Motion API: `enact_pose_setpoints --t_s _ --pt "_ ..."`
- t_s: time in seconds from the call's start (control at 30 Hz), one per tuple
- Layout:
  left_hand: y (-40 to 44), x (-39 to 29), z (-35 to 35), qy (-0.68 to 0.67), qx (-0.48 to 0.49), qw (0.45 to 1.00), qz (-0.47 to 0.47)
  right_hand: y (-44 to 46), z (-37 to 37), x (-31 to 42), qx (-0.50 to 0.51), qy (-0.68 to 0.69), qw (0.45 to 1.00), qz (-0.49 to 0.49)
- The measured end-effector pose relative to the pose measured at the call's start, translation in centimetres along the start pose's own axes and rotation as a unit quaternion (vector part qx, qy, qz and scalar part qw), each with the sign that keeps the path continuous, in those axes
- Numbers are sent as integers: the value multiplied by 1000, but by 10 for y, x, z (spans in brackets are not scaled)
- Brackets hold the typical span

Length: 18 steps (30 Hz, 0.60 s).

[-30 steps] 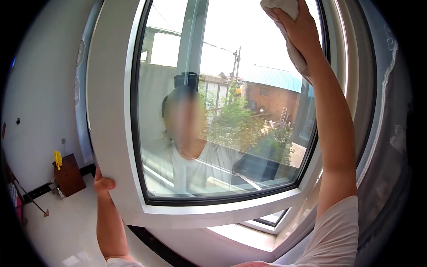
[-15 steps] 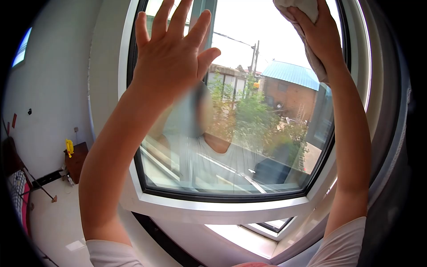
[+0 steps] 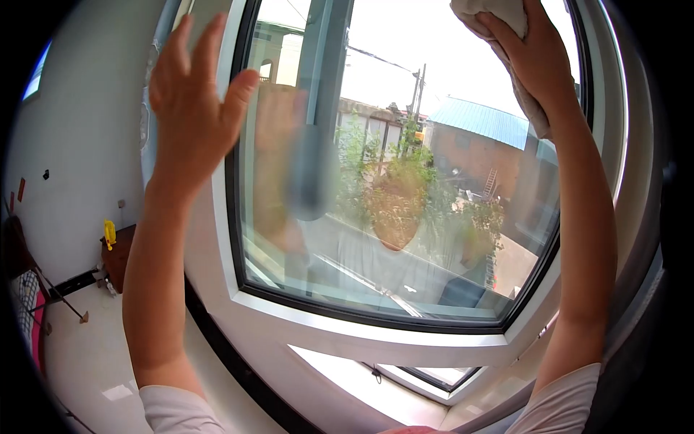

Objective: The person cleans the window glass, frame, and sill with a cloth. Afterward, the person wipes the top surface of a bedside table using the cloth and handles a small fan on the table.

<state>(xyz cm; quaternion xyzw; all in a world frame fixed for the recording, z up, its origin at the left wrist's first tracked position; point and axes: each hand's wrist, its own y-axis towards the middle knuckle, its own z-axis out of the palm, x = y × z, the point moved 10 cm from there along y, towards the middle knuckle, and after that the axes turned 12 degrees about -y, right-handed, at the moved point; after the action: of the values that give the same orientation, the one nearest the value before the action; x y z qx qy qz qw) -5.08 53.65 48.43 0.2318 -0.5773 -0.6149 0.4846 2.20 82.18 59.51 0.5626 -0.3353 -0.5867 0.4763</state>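
The pale cloth (image 3: 507, 13) is in the right hand (image 3: 542, 61), its upper bunch to the left of and above the knuckles, and a loose fold hanging down along the hand's left side to the wrist. Behind that hand is the upper right part of the glass pane (image 3: 405, 166), which spreads down and to the left of it; whether the cloth presses on the glass cannot be told from this angle. The white window frame (image 3: 376, 343) runs below both hands along the pane's bottom edge and rises past the right hand's outer side. Half a second ago the left hand (image 3: 191, 108) was spread in front of the pane's upper left; now it is farther left, over the frame's side, and a second ago it held the frame's left edge much lower down. The right hand has kept the cloth near the same upper corner throughout. The right hand is closed on the cloth, thumb across its near face, the other fingers mostly hidden. The left hand is open and empty, fingers parted and blurred, thumb pointing towards the pane; whether it touches the frame is unclear.
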Motion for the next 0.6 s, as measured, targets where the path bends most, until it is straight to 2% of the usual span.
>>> enact_pose_setpoints --t_s 0.03,0.1,0.13,0.2,0.27,0.33,0.47,0.6 --pt "-10 13 9 -6 0 1000 0 -3 -2 6 2 -24 1000 -3" --pt "-31 49 36 -145 14 983 -108 6 3 1 15 -52 998 -33" --pt "-37 51 43 -153 13 982 -108 4 7 0 18 -61 997 -32" --pt "-42 58 62 -175 34 974 -141 9 4 -11 5 -51 998 40" --pt "-48 65 73 -201 23 969 -145 7 10 -8 13 -102 994 40" --pt "-55 67 91 -210 38 959 -187 4 16 -13 15 -138 990 39" --pt "-59 60 109 -228 42 952 -201 -1 21 -16 -2 -171 985 34" --pt "-64 57 118 -235 54 949 -202 -15 19 -3 -56 -230 970 -52"
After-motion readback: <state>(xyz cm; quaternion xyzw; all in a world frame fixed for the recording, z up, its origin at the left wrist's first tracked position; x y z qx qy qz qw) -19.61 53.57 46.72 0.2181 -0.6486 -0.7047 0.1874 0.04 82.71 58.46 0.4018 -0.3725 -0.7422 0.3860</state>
